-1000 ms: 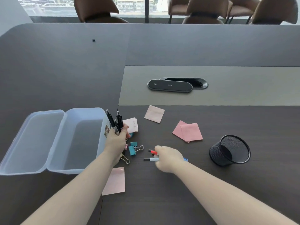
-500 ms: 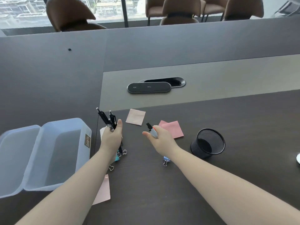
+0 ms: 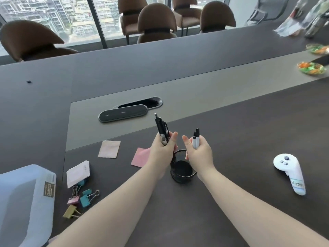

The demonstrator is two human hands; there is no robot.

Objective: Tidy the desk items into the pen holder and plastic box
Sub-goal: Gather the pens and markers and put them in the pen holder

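My left hand (image 3: 162, 148) grips a bundle of black pens (image 3: 161, 129), tips up. My right hand (image 3: 200, 151) holds two grey markers with black caps (image 3: 195, 139). Both hands hover just above and behind the black mesh pen holder (image 3: 181, 172), which stands upright between my wrists. The clear plastic box (image 3: 26, 202) sits open at the lower left. Several binder clips (image 3: 81, 200) lie beside it, with a white note (image 3: 78, 173) above them. A beige sticky note (image 3: 109, 149) and a pink one (image 3: 141, 156) lie left of the holder.
A white handheld controller (image 3: 290, 172) lies to the right. A black oval cable cover (image 3: 122, 114) sits in the grey centre strip. Snack dishes (image 3: 311, 67) stand at the far right. Brown chairs (image 3: 156, 24) line the far side.
Both hands have moved right and now sit over the pen holder. My right hand picked up markers from the table and holds them upright. The view has swung to the right.
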